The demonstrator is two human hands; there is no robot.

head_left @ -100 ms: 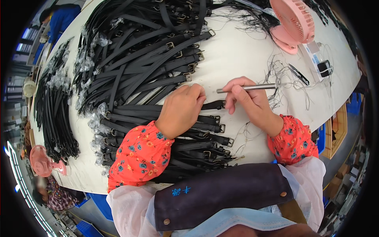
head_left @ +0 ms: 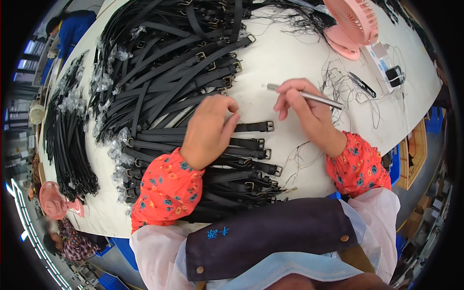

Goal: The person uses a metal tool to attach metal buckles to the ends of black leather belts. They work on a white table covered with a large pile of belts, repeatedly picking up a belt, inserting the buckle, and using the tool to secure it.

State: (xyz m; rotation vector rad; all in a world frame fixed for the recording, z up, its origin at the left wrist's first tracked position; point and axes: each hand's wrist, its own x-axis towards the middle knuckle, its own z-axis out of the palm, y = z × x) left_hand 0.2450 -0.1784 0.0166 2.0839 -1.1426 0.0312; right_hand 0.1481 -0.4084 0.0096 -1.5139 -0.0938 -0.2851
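Note:
My left hand (head_left: 208, 130) is over the belts just left of their buckles, thumb and forefinger apart and nothing visible between them; its other fingers are hidden. Under and around it lie black belts (head_left: 183, 92) with metal buckles, in a big heap and in a lower row whose buckle ends point right. My right hand (head_left: 307, 111) is raised over the white table, closed round a slim silver pen-shaped tool (head_left: 319, 99). One end of the tool points left toward my left hand, and the other sticks out past the knuckles.
To the right lie a black-handled cutter (head_left: 362, 84), loose threads (head_left: 333, 77) and a black plug (head_left: 395, 76) on a white power strip. A pink fan (head_left: 353, 24) stands at the back right, another pink fan (head_left: 52, 200) at the left edge. More belts (head_left: 72, 150) lie left.
My left hand has shifted left, its thumb and forefinger now apart. The silver tool has tilted, its left end rising and its right end dropping. The view has shifted slightly.

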